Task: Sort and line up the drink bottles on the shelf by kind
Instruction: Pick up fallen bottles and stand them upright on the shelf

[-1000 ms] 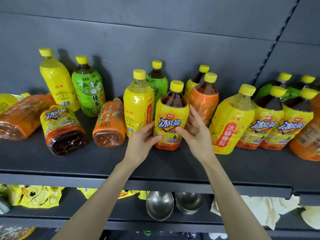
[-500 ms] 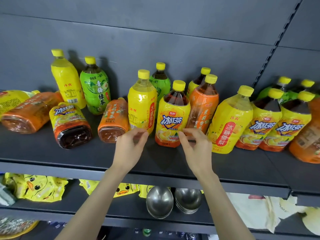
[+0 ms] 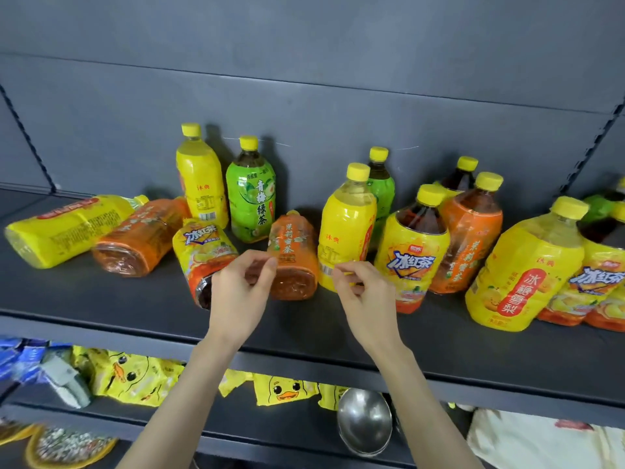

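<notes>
Head view: I log a dark grey metal shelf (image 3: 439, 333) holding mixed yellow-capped plastic drink bottles (image 3: 252, 198), unsorted. Four lie tipped at left, including an orange-labelled tea bottle (image 3: 292, 258); the rest stand, among them a yellow-wrapped bottle (image 3: 346, 228). Left hand (image 3: 241, 292) hangs before the tipped orange one, right hand (image 3: 363, 292) before the yellow one; both loosely curled, gripping nothing I can see.

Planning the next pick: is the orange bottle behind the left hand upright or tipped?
Tipped: the orange bottle lies on its side, base facing the camera.
</notes>
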A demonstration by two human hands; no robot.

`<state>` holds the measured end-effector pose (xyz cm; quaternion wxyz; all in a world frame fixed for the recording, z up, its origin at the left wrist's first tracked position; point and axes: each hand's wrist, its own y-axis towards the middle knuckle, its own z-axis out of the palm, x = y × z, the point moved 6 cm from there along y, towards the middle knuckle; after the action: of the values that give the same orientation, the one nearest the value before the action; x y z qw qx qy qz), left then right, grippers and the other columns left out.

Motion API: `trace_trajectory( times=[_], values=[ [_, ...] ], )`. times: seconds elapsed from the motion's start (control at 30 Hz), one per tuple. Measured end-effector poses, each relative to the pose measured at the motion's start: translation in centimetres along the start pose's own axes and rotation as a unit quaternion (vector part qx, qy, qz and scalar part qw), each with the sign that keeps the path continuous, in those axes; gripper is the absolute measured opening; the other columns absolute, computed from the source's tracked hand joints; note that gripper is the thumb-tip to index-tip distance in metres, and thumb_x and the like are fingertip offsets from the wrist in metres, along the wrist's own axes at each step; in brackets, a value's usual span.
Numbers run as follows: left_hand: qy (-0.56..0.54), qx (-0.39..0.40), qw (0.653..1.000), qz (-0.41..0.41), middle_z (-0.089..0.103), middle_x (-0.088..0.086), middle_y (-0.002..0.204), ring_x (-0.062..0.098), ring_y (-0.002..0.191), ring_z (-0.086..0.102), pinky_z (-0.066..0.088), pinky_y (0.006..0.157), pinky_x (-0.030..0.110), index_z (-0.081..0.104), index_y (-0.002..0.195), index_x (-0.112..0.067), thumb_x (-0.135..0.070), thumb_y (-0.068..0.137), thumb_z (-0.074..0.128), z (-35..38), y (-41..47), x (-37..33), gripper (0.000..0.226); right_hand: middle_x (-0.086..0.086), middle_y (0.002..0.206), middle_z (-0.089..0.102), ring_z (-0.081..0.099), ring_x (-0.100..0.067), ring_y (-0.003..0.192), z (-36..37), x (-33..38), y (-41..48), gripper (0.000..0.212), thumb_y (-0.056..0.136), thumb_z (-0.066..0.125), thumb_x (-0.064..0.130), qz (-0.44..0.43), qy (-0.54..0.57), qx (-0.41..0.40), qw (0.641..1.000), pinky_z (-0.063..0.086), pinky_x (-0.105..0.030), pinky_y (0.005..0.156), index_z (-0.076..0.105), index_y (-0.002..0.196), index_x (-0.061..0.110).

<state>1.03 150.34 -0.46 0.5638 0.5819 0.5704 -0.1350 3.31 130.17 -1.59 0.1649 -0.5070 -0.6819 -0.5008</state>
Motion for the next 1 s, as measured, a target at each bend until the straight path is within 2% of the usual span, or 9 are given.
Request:
trace_trajectory(
  times=[0.1,0.23,0.3,0.37,0.43,0.53,0.7,0.87,1.0],
  values=[
    [-0.004,0.012,1.0,0.017,0.064,-0.017,0.078,-0.011,0.076,0.06,0.041,0.064,0.002,0.065,0.089,-0.021,-0.016,0.092,0.06,-1.3,1.9,0.8,0.008,-0.001,0.104,0.067,0.06,-0.003,0.085,2.8,0.9,0.3,0.018,0.093,0.061,0.024,0.02,-0.017,-0.007,1.0,0.048,-0.011,0.071,0.069,0.104,0.012],
    [0.011,0.066,0.998,0.013,0.067,-0.007,0.082,-0.004,0.073,0.059,0.041,0.063,0.002,0.067,0.095,-0.015,-0.019,0.091,0.062,-1.9,5.1,2.4,0.009,-0.005,0.111,0.062,0.06,-0.019,0.102,5.6,1.7,0.2,0.022,0.093,0.06,0.026,0.062,-0.046,-0.045,0.996,0.053,-0.041,0.086,0.067,0.108,0.011],
    [0.036,0.113,0.993,0.02,0.066,-0.005,0.086,-0.002,0.075,0.058,0.041,0.065,0.002,0.067,0.1,-0.012,-0.022,0.09,0.062,-1.6,6.4,3.3,0.015,-0.005,0.114,0.061,0.058,-0.021,0.105,6.3,1.9,-0.1,0.027,0.093,0.06,0.029,0.096,-0.062,-0.078,0.99,0.051,-0.045,0.088,0.065,0.112,0.011],
    [0.054,0.159,0.986,0.02,0.068,-0.002,0.093,0.006,0.084,0.062,0.044,0.072,0.009,0.067,0.106,-0.011,-0.025,0.09,0.062,-1.1,7.7,4.1,0.022,-0.006,0.119,0.059,0.058,-0.025,0.106,7.0,2.0,-0.3,0.036,0.092,0.059,0.036,0.135,-0.085,-0.088,0.983,0.05,-0.043,0.09,0.061,0.119,0.011],
    [0.08,0.204,0.976,0.01,0.068,0.004,0.104,0.015,0.095,0.064,0.049,0.084,0.024,0.064,0.113,-0.009,-0.03,0.09,0.062,-0.2,9.1,4.8,0.031,-0.008,0.121,0.059,0.058,-0.028,0.107,7.5,1.9,-0.2,0.046,0.092,0.056,0.044,0.168,-0.146,-0.076,0.972,0.047,-0.038,0.088,0.057,0.124,0.011],
    [0.141,0.283,0.949,-0.004,0.065,0.009,0.116,0.024,0.106,0.062,0.049,0.093,0.038,0.059,0.121,-0.007,-0.041,0.091,0.058,1.6,11.2,5.9,0.045,-0.011,0.116,0.064,0.061,-0.031,0.103,8.1,1.9,0.3,0.054,0.091,0.049,0.055,0.206,-0.206,-0.052,0.955,0.048,-0.039,0.085,0.055,0.121,0.01],
    [0.293,0.338,0.894,-0.006,0.064,0.009,0.093,0.03,0.09,0.063,0.051,0.083,0.042,0.054,0.084,-0.013,-0.066,0.091,0.033,3.9,13.3,7.8,0.057,-0.008,0.106,0.065,0.062,-0.03,0.099,8.8,1.4,0.3,0.058,0.088,0.048,0.061,0.242,-0.198,-0.02,0.95,0.046,-0.036,0.083,0.053,0.119,0.012],
    [0.258,0.432,0.863,-0.039,0.063,0.011,0.108,0.028,0.099,0.061,0.048,0.091,0.043,0.06,0.111,-0.003,-0.07,0.089,0.031,6.1,13.4,8.3,0.076,0.001,0.11,0.059,0.06,-0.02,0.103,9.4,0.2,-0.3,0.057,0.081,0.056,0.063,0.262,-0.037,-0.018,0.964,0.051,-0.039,0.09,0.046,0.117,0.02],
    [0.181,0.438,0.879,-0.047,0.065,0.006,0.097,0.023,0.092,0.063,0.051,0.084,0.036,0.06,0.093,-0.008,-0.059,0.089,0.048,6.2,13.5,8.5,0.052,0.002,0.107,0.06,0.063,-0.015,0.097,9.6,0.0,-0.4,0.06,0.07,0.055,0.069,0.237,0.008,-0.01,0.971,0.055,-0.037,0.084,0.043,0.109,0.025]
  ],
)
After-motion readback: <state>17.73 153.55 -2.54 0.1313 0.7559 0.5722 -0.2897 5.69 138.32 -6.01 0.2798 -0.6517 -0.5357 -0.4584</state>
